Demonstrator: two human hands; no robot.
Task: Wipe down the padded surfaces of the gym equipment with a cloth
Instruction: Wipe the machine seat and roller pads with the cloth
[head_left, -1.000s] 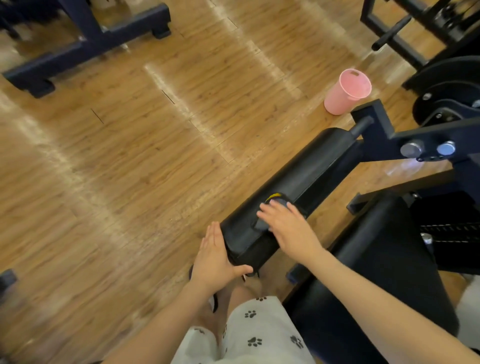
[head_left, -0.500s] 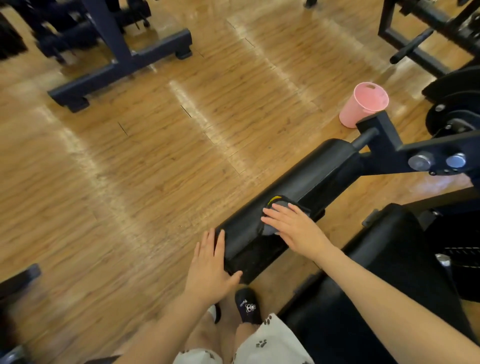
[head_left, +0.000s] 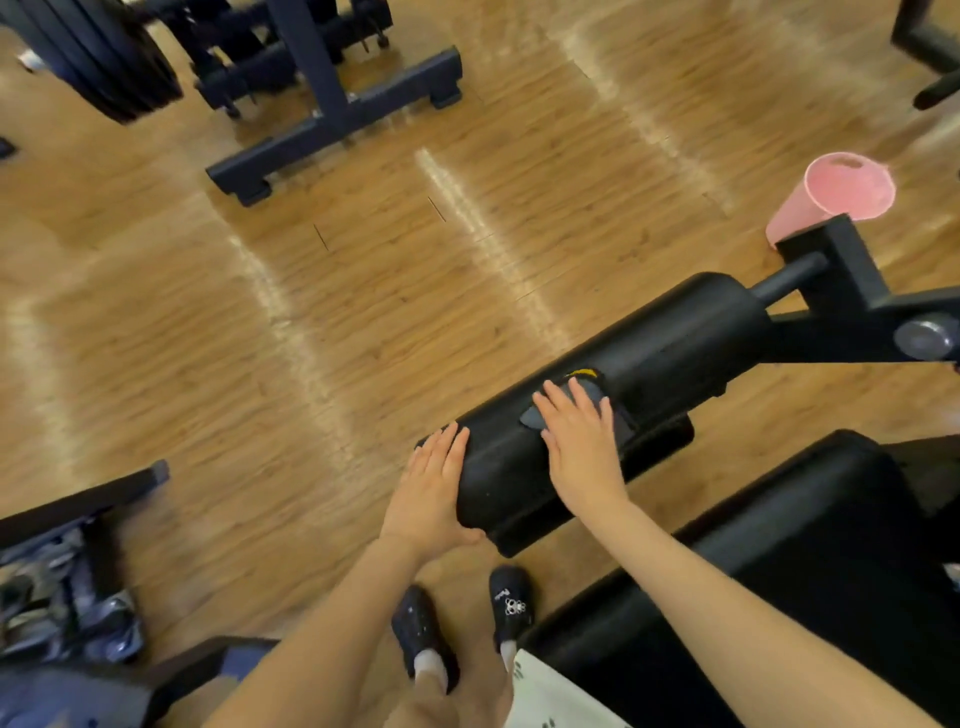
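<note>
On top of the black padded roller (head_left: 597, 415), about midway along its length, the right hand (head_left: 584, 452) lay flat with fingers straight and slightly spread, pressing a dark grey cloth (head_left: 592, 400) with a yellow edge against the vinyl; the flat palm probably served to spread pressure over as much cloth as possible. At the roller's near end the left hand (head_left: 434, 493) rested open, fingers straight along the side and thumb hooked under the end cap, most likely to brace the pad so it would not turn or swing under the wiping. Farther along, the roller joined a dark metal frame (head_left: 852, 291), behind which a pink cup (head_left: 831, 197) stood on the wooden floor (head_left: 363, 322), well clear of the work. To the right, a wider black seat pad (head_left: 779, 597) sat close by, probably awaiting its own wipe.
</note>
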